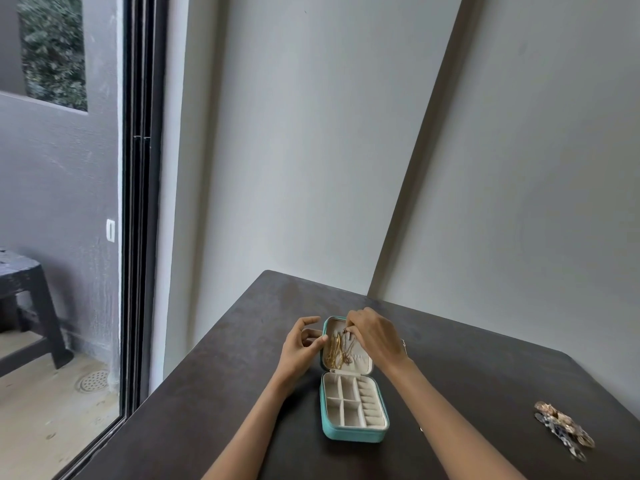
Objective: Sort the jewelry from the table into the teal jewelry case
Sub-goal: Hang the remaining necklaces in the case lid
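right hand (372, 336) pinches chain (346, 341) at lid (363, 362) 12 o'clock | left hand (303, 344) steadies case (356, 436), fingers loose | we judge chain light, limp, tangle-prone; take near clasp

One teal jewelry case (353, 434), open; two hands (301, 351) at it. One loose jewelry pile (562, 427) on one table (485, 375). Gold chains (335, 349) in lid: count unclear.

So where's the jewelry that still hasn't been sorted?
The loose pile of jewelry lies on the dark table near its right edge, well to the right of the open teal jewelry case and away from both hands.
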The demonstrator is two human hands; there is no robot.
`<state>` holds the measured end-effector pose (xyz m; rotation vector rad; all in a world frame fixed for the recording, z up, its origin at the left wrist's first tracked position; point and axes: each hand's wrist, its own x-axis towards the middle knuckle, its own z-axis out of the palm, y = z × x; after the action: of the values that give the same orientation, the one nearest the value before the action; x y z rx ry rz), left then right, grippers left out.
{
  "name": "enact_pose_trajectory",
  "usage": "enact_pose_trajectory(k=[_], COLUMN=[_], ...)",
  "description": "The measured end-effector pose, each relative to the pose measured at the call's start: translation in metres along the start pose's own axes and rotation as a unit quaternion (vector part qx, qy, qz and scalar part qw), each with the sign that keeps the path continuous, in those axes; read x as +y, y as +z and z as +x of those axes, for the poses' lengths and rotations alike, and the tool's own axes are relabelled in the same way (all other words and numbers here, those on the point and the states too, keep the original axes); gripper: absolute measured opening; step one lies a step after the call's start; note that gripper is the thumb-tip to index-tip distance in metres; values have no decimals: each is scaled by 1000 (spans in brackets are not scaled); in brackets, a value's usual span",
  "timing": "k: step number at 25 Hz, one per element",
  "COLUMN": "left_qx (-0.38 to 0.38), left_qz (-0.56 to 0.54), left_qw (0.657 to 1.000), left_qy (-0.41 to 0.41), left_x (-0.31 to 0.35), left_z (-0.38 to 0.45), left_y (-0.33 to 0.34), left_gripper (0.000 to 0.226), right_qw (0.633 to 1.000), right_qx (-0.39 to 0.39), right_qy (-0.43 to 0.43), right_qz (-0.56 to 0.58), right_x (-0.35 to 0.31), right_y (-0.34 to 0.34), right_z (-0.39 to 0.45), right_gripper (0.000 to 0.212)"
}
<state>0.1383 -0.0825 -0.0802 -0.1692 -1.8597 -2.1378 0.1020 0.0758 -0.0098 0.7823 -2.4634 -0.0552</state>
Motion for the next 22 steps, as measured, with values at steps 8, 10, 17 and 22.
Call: enact_pose_trajectory(k=[8, 10, 17, 22], left_qx=[8, 10, 8, 4], left_qz=[3, -2, -5, -20], left_qw=[1000, 1000, 1000, 1000], left_qy=[12, 11, 5, 1], left_x=[0, 0, 0, 0], left_z=[-1, -2, -1, -1], left_y=[0, 0, 0, -1], left_gripper=[31, 30, 29, 30], right_qw=[997, 996, 994, 993], right_qx=[-14, 4, 56, 73], right_qy=[-26, -31, -45, -50], right_qz=[-75, -78, -85, -83], right_x=[-3, -3, 2, 5], right_y=[0, -1, 0, 2], right_z=[-3, -5, -6, -2], right_gripper=[42, 40, 28, 23])
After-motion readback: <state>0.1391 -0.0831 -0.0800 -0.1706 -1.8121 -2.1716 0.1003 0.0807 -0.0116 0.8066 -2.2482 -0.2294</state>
